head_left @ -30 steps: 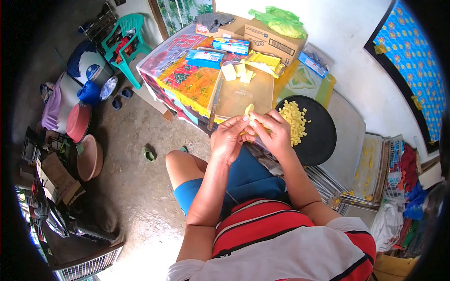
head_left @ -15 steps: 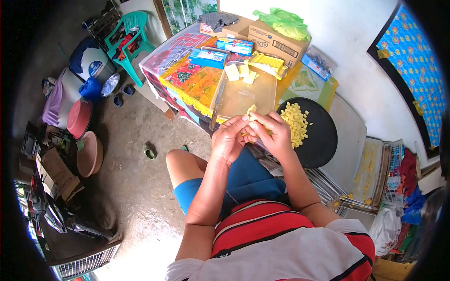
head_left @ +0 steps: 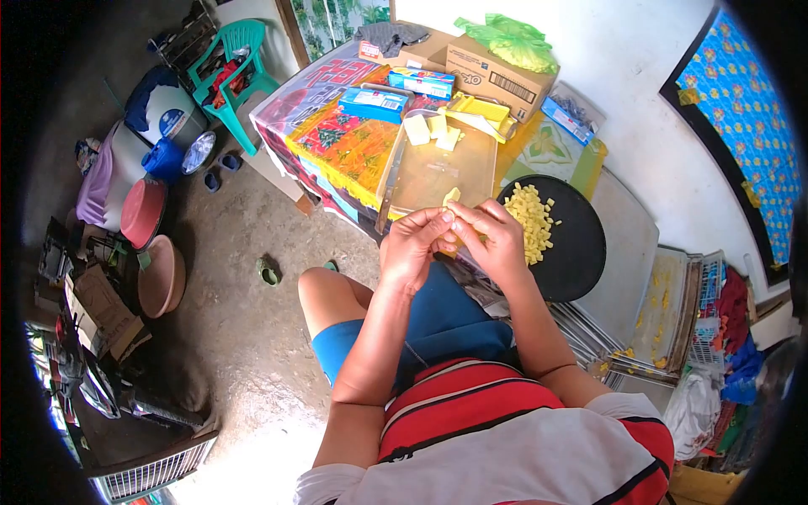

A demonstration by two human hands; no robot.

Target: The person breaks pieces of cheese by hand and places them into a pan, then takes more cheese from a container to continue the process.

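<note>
Two hands pinch a soft yellow piece beside a black pan of small cubes

In the head view, the left hand (head_left: 407,254) and the right hand (head_left: 498,244) meet at the centre of the frame, fingertips together, both grasping a yellow piece (head_left: 452,196). It is pale and irregular, its upper end poking out above the fingertips; the rest is hidden by the fingers.

Right of centre, a round black pan (head_left: 580,246) holds a heap of yellow cubes (head_left: 528,220), small and blocky, piled on its left side, with a few loose ones at the heap's right edge. Above the hands, a shallow tan tray (head_left: 444,175) sits on the tabletop (head_left: 335,145), which has a colourful printed cover. At the tray's upper end lie pale yellow slabs (head_left: 417,130), flat and smooth-faced, next to an opened yellow wrapper (head_left: 480,109). A long narrow tool (head_left: 385,208), apparently a knife, lies along the tray's left edge.

Toward the top of the frame are two blue boxes (head_left: 373,104) and, farther right, a cardboard box (head_left: 497,77) with a green plastic bag (head_left: 513,46) on top; the bag's contents cannot be made out.
</note>
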